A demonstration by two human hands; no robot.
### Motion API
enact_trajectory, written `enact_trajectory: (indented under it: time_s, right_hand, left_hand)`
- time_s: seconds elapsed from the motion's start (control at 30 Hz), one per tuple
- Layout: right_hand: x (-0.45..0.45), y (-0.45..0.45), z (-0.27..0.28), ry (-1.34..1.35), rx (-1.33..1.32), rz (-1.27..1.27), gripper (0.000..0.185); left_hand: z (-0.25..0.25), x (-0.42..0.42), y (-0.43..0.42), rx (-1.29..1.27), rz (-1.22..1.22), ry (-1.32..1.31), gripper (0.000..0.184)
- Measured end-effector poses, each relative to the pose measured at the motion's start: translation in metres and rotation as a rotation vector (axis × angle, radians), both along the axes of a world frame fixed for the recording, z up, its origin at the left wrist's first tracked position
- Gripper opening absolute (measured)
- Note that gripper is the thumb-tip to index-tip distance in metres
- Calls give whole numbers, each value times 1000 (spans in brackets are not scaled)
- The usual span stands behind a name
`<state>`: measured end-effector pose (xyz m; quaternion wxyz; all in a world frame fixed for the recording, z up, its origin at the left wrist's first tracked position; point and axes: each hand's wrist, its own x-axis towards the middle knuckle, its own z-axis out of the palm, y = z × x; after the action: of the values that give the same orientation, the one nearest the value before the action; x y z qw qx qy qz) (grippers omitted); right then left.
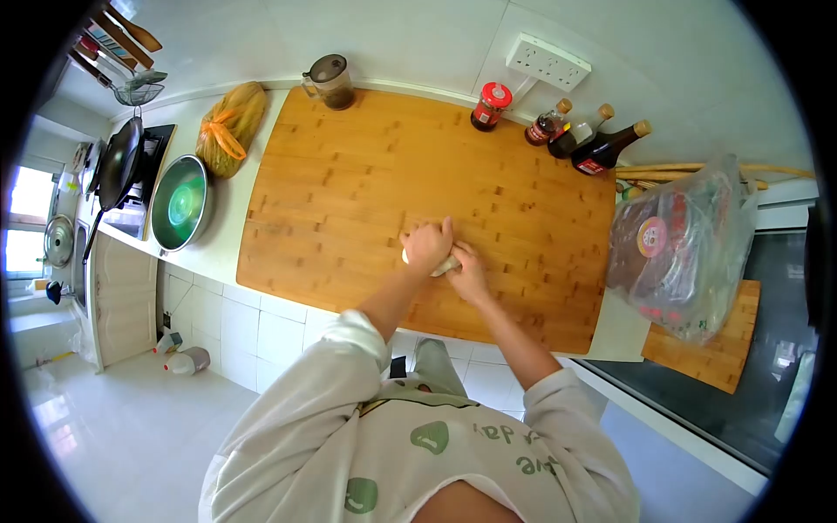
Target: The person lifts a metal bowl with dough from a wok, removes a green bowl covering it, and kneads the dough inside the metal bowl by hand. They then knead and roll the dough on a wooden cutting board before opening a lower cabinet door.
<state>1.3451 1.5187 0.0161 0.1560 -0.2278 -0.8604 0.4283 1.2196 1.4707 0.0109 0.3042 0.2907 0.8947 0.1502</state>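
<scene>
A small piece of pale dough lies on the large wooden board, near its front edge and mostly hidden under my hands. My left hand presses down on it from above, fingers curled over it and the thumb pointing away from me. Close against it on the right, my right hand has its fingers wrapped on the near right end of the dough. Both hands touch the dough, and a bit of it shows between them.
Along the back stand a lidded pitcher, a red-lidded jar and several sauce bottles. A steel bowl and a yellow plastic bag sit left of the board. A clear plastic bag lies at right, over a smaller board.
</scene>
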Motion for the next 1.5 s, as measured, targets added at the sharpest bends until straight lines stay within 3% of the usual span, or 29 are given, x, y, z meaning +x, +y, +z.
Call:
enact_trajectory:
  time_s: [0.03,0.07,0.13,0.17,0.23,0.33,0.47,0.57,0.63,0.67,0.73,0.8,0.83,0.9,0.93,1.0,1.07,1.13,1.27,1.33,1.4,1.47,1.5]
  right_hand:
    - [8,-9,-18,-37,-349,-141,51]
    - [13,-20,-27,-39,-354,-147,51]
    - [13,-33,-39,79,-152,-225,60]
    - [14,-38,-43,74,-148,-231,60]
    - [13,-35,-42,89,75,-291,60]
    - [-20,9,-37,-150,70,-354,60]
    - [-55,55,-54,-47,189,-381,61]
    - [-65,69,-57,-50,98,-423,60]
    - [-56,69,-56,-38,41,-380,59]
    - [-51,72,-52,-13,-10,-328,59]
    - [-33,52,-38,19,-60,-277,58]
    - [-12,4,-29,422,-498,-329,61]
    - [-6,-18,-30,417,-500,-334,61]
    - [-13,-49,-37,594,-568,-497,54]
    - [-20,-52,-38,590,-570,-495,54]
    - [-33,-48,-44,91,-22,-621,57]
    - [-59,-15,-43,196,-39,-639,52]
    - [-77,29,-60,-57,164,-652,45]
    - [-108,90,-71,15,69,-653,40]
    - [-111,103,-67,54,7,-661,39]
    - [-104,107,-58,78,-192,-568,39]
    - [-86,96,-65,235,-298,-611,33]
    - [-70,71,-51,246,-368,-652,31]
  left_hand:
    - [-10,16,-9,-17,-30,124,37]
    - [-23,34,-24,-22,-35,120,37]
    - [-39,56,-38,560,-68,511,22]
    - [-43,50,-33,565,-71,505,22]
    - [-35,37,-17,691,-309,528,12]
    - [-58,6,30,601,-339,449,14]
    - [-72,-26,86,582,-310,469,14]
    - [-63,-29,98,597,-221,468,16]
    - [-44,-31,101,388,-215,234,21]
    - [-32,-32,100,399,-229,237,21]
    - [-4,-40,94,152,-181,-150,26]
    - [3,-10,56,216,-197,143,28]
    - [-15,3,33,319,-263,367,27]
    - [-37,21,1,515,-259,441,20]
    - [-41,20,-1,512,-255,439,20]
    - [-54,14,5,690,-226,552,14]
    - [-60,-3,30,634,-277,507,15]
    - [-44,-19,64,547,-211,426,15]
    - [-73,-43,119,394,-163,545,17]
    - [-71,-44,129,257,-172,431,17]
    - [-66,-43,127,294,-176,419,21]
    - [-41,-54,117,231,-127,-152,27]
    - [-10,-52,88,148,-194,-69,29]
